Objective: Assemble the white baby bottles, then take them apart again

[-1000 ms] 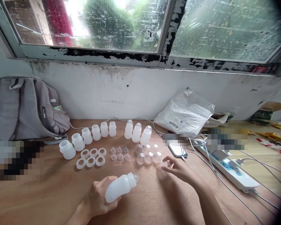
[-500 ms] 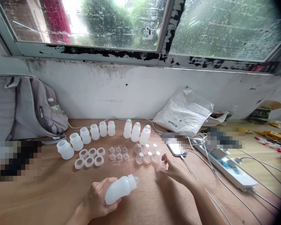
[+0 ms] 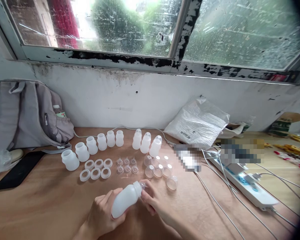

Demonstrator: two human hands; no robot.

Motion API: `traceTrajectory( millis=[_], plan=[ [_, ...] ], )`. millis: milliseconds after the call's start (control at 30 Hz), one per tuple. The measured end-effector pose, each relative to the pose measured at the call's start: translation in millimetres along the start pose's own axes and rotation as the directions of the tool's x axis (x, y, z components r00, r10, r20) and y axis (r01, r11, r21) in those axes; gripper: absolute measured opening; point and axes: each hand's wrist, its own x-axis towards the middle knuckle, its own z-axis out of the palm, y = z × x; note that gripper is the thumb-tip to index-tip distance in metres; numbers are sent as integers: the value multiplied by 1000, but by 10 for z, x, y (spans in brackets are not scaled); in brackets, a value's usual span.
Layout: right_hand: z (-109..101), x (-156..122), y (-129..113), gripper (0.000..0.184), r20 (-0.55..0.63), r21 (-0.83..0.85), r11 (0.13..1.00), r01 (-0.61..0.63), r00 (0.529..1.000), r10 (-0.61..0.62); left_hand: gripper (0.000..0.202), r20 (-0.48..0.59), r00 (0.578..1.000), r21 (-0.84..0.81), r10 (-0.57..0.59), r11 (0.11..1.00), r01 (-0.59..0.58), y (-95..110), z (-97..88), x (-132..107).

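Note:
My left hand (image 3: 105, 210) is wrapped round a frosted white baby bottle (image 3: 126, 201), which tilts with its neck up to the right. A clear teat (image 3: 142, 185) sits at the bottle's mouth, and my right hand (image 3: 151, 197) pinches it, partly hiding it. To the right of my right hand a clear dome cap (image 3: 172, 182) lies by itself on the wooden table. Just behind are several more dome caps (image 3: 158, 170), several clear teats (image 3: 127, 169) and several white collar rings (image 3: 95, 173), each kind in rows.
Several open bottles (image 3: 81, 152) and three capped bottles (image 3: 145, 142) line the back of the table (image 3: 52, 203). A grey backpack (image 3: 32, 113) and a black phone (image 3: 17, 170) are at left. At right are a plastic bag (image 3: 196, 123), a power strip (image 3: 255, 190) and cables.
My right hand has moved left from the separate dome cap to the bottle's teat. That cap now lies free on the table. My left hand still holds the bottle.

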Motion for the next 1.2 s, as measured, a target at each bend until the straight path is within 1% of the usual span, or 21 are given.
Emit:
traceTrajectory(
  millis=[33,100,167,200,267,400,500,567,600,633,667,700,733,767,800,867,933,1000,1033,1100,1200],
  plan=[
    [63,4,31,40,-1,34,999,-18,1000,18,44,8,1000,-10,-1,1000,1,17,20,-7],
    [137,30,44,35,-87,67,998,-6,996,12,42,36,998,-67,-52,996,54,94,52,1],
    [159,77,-24,35,-217,50,998,48,975,-36,34,84,981,-173,-173,967,185,218,51,59],
    [159,104,-87,36,-265,32,996,79,962,-67,30,119,962,-233,-245,935,267,286,31,110],
    [149,160,-254,35,-322,0,990,139,938,-131,26,190,925,-345,-328,860,376,408,-47,249],
    [125,253,-546,33,-388,-85,968,235,887,-250,29,225,916,-531,-332,746,401,494,-225,539],
    [110,311,-550,33,-415,-178,950,257,855,-309,32,238,917,-674,-321,625,394,419,-192,619],
    [104,332,-477,31,-387,-227,934,275,855,-345,34,294,890,-773,-348,461,435,334,-67,586],
    [103,333,-443,29,-343,-253,920,299,862,-375,37,373,857,-806,-357,332,490,287,11,551],
    [104,329,-423,27,-285,-282,898,337,865,-413,40,486,792,-811,-371,146,566,240,89,511],
    [104,321,-421,25,-216,-312,870,381,863,-456,48,631,698,-753,-337,-53,655,193,160,470],
    [103,312,-437,23,-140,-339,836,431,856,-498,57,748,615,-662,-249,-205,721,148,218,432],
    [96,306,-470,22,-67,-358,803,476,845,-531,62,797,579,-601,-170,-311,736,106,258,402],
    [81,307,-512,23,-2,-362,783,506,839,-543,65,821,566,-550,-82,-383,742,67,280,379],
    [56,318,-556,27,54,-354,776,522,840,-540,66,811,584,-533,-13,-428,730,32,287,366],
    [-29,370,-625,46,127,-327,791,517,854,-505,64,755,652,-544,71,-489,682,-21,266,364],
    [-145,449,-649,59,123,-342,785,516,853,-507,61,700,706,-561,105,-532,635,-50,229,384],
    [-255,519,-645,53,76,-387,777,496,857,-509,58,669,739,-587,81,-552,592,-55,196,413],
    [-296,542,-643,45,63,-400,786,472,869,-490,57,665,745,-603,50,-552,576,-50,183,428],
    [-337,557,-648,31,66,-402,818,411,904,-422,58,676,735,-636,-40,-534,556,-28,165,453],
    [-313,531,-679,27,28,-385,852,354,928,-373,59,708,696,-648,-120,-501,573,11,147,470]
  ],
)
